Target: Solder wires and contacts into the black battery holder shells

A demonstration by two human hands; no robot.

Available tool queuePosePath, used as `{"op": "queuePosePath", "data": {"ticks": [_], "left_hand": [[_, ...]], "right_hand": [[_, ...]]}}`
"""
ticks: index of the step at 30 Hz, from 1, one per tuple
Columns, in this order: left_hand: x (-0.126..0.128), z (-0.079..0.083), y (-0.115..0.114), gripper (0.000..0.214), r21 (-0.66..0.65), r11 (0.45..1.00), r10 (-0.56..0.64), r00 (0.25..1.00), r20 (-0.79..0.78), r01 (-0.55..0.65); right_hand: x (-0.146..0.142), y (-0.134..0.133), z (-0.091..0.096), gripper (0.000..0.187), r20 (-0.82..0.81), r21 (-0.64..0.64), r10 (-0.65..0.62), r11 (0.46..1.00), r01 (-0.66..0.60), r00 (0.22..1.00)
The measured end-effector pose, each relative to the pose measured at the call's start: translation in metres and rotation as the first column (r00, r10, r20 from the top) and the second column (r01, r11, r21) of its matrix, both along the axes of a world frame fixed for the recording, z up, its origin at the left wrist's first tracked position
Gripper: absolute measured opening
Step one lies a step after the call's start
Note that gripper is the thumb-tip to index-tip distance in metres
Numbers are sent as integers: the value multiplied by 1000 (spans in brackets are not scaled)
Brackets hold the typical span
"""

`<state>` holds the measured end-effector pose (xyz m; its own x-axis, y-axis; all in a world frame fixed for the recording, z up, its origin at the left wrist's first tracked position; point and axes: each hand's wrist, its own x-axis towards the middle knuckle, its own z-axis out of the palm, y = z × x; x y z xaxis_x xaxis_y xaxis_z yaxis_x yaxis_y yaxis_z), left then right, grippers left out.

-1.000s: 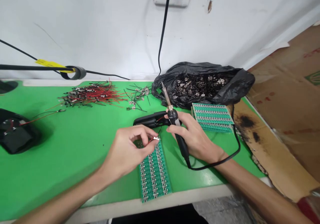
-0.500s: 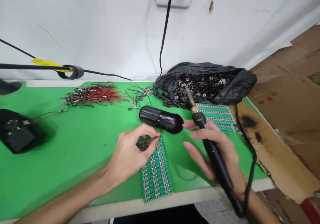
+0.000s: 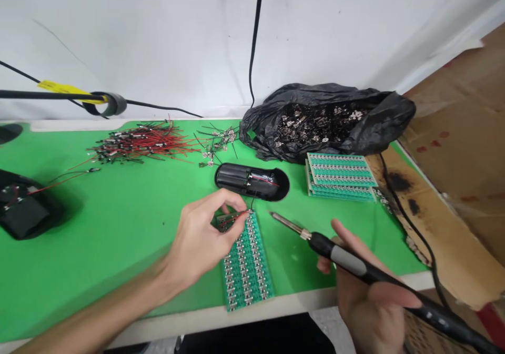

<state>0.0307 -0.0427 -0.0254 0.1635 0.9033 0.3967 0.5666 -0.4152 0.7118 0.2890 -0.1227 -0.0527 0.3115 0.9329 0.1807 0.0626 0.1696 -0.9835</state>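
A thin red wire (image 3: 235, 216) is pinched in my left hand (image 3: 209, 233), its end at the top edge of a green circuit board panel (image 3: 248, 275). Rows of small metal parts run down the panel, and my fingers cover its upper left corner. My right hand (image 3: 366, 291) grips a soldering iron (image 3: 349, 262), whose tip points left, right of the panel and apart from it. Just beyond the panel lies a black oval plastic housing (image 3: 252, 181) with a red wire inside.
At the back left lies a pile of red and black wires (image 3: 144, 142), with loose metal clips (image 3: 221, 142) beside it. A black plastic bag (image 3: 327, 93) holds many small metal parts. Stacked panels (image 3: 341, 170) lie right, near scorched cardboard (image 3: 426, 228). Another black housing (image 3: 27, 206) sits left.
The soldering iron has swung from pointing up toward the bag to pointing left near the panel. My right hand has moved lower and turned. The left hand stays at the panel's top edge.
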Motion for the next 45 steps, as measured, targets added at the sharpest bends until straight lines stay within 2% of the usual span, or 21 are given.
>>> {"op": "queuePosePath", "data": {"ticks": [5, 9, 11, 16, 22, 26, 31, 37, 45], "left_hand": [[-1, 0, -2, 18, 27, 1000, -11, 1000, -16, 11], [-2, -1, -4, 17, 108, 993, -47, 998, -50, 52], [-1, -2, -5, 17, 115, 991, -57, 997, -51, 62], [1, -2, -4, 20, 143, 986, -78, 995, -58, 85], [-1, -1, -3, 21, 180, 968, -157, 982, -109, 175], [-5, 2, -3, 23, 190, 948, -231, 962, -142, 256], [-8, 5, -4, 25, 183, 946, -247, 959, -136, 269], [-12, 5, -5, 24, 170, 955, -215, 964, -159, 242], [-9, 10, -4, 27, 187, 943, -242, 952, -187, 276]], "right_hand": [[-7, 5, -3, 59, -135, 38, 115, 993, -111, 984], [1, 11, -4, 49, -173, 49, 223, 975, -218, 959], [3, 13, -1, 42, -184, 46, 238, 971, -233, 954], [-3, 15, 15, 25, -177, -48, 144, 987, -155, 974], [-7, 18, 23, 18, -200, -86, 93, 990, -112, 975], [-6, 10, 19, 18, -132, -86, 100, 990, -112, 986], [-6, -1, 17, 16, 7, -187, 22, 982, -21, 1000], [-5, 2, 22, 16, 236, -77, 67, 996, -51, 970], [-1, 0, 23, 20, 379, -61, 127, 992, -112, 916]]}}
